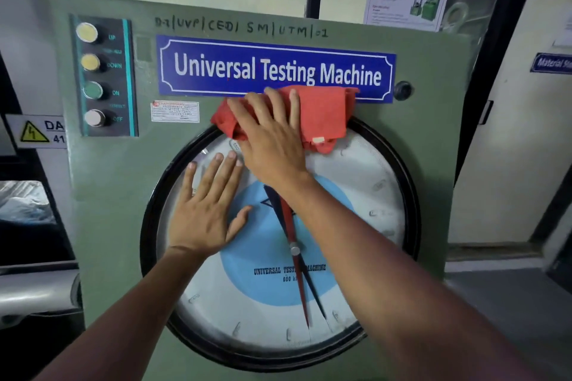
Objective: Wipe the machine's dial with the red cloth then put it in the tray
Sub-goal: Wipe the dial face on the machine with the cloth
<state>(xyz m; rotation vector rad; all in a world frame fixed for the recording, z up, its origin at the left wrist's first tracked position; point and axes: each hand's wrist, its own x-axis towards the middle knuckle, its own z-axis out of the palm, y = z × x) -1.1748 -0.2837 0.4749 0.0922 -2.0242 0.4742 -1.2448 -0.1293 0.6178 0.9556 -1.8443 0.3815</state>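
Red cloth [312,114]: we find it bunched and pressed flat against the top edge of the dial [356,189], overlapping the black rim [151,226] and the lower border of the blue nameplate [275,68].
Right hand [272,139]: the grip is spread, palm and fingers pinning the cloth to the glass; it presses on the cloth and does not clench it.
Left hand [204,210]: released and empty, laid flat on the left part of the dial face, apparently bracing.
Handling of cloth: we judge it light, soft and limp. It will fold and trail when lifted, so it is best gathered at the bunched middle under the palm, not by a loose corner.
Handling of dial: the cover looks smooth, hard and probably breakable. We advise even, moderate pressure, because cloth slides easily on such a surface.
Pointers [297,257]: red and dark needles sit behind the cover, out of the cloth's reach.
Progress: wiping is under way at the top; the lower face looks untouched.
Tray: not in view; we cannot tell where it stands.
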